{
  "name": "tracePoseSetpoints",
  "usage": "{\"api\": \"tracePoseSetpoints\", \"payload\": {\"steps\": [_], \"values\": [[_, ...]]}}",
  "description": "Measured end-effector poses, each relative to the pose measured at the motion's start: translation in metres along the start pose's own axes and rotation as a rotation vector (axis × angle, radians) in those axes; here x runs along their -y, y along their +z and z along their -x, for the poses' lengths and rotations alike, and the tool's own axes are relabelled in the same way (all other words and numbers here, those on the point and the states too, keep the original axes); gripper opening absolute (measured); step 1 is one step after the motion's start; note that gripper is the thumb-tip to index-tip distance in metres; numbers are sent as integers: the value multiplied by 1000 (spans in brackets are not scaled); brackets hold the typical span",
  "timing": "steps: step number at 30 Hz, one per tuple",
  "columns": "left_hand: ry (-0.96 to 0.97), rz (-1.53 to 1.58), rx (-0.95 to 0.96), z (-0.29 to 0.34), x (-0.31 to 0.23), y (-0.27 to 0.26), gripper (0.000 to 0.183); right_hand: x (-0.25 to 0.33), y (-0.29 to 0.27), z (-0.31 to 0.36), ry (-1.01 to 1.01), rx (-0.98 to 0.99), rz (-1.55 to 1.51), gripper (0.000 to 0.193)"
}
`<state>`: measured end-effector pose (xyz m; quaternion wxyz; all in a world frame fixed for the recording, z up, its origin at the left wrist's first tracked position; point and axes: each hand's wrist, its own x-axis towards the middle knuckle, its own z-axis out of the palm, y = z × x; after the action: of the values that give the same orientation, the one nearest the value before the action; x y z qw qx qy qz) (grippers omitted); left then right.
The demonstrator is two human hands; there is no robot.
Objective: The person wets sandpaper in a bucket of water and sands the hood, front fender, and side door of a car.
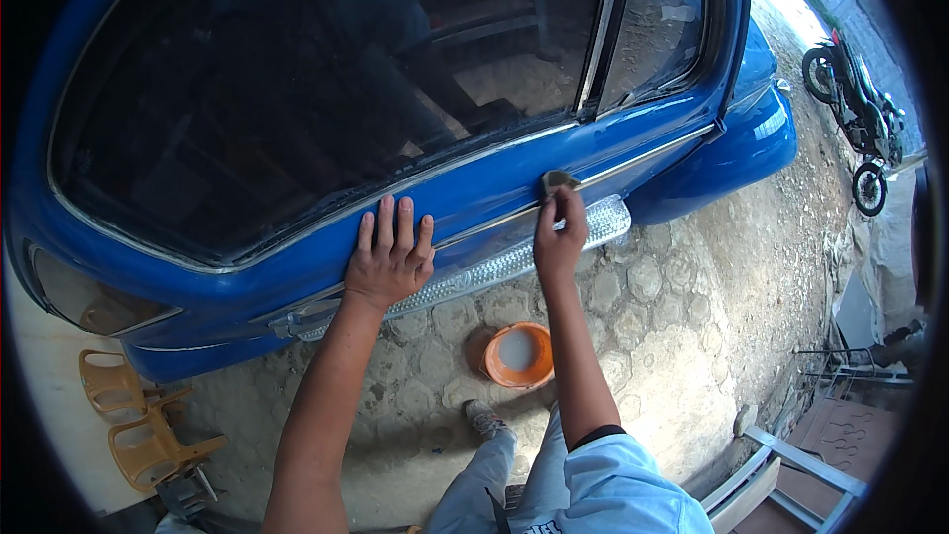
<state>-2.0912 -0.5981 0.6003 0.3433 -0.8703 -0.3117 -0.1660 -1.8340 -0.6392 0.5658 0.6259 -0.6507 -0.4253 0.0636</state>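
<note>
The side of a blue car (484, 178) fills the upper part of the head view, with a dark window above its door panel. My left hand (390, 255) lies flat on the panel under the window, fingers spread. Farther right, my right hand (561, 222) pinches a small greyish-brown piece of sandpaper (560, 180) against the door near the bright trim strip. Its fingertips are partly hidden behind the hand. Below the door runs a shiny ribbed metal running board (494, 262).
An orange bucket (518, 356) of cloudy liquid stands on the stone paving by my feet. Yellow plastic chairs (148, 445) are at the lower left. A motorcycle (858, 104) is parked at the far right, and a metal frame (801, 475) lies at the lower right.
</note>
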Motion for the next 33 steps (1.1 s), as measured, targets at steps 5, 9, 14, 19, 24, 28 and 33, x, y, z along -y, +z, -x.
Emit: {"api": "tracePoseSetpoints", "payload": {"steps": [5, 9, 14, 19, 24, 28, 33], "values": [[-9, 5, -23, 1, -2, 4, 62, 35, 16, 41, -299, 514, 24, 25], [-18, 9, -27, 0, -2, 3, 62, 2, -16, 0, -307, 209, 65, 17], [-21, 27, -30, -4, -7, 6, 63, -28, -25, -13, 109, -4, -27, 15], [-10, 6, -6, 3, -2, 3, 63, 32, 9, 23, -324, 420, -9, 23], [-34, 21, -29, 0, -3, 5, 63, -3, -42, -34, -283, 358, 166, 18], [-27, 0, -19, -3, -6, 4, 63, -12, -48, -50, 64, 218, 124, 13], [-16, -5, -13, 3, -2, 3, 63, 63, 4, 2, -209, 653, 151, 10]]}}
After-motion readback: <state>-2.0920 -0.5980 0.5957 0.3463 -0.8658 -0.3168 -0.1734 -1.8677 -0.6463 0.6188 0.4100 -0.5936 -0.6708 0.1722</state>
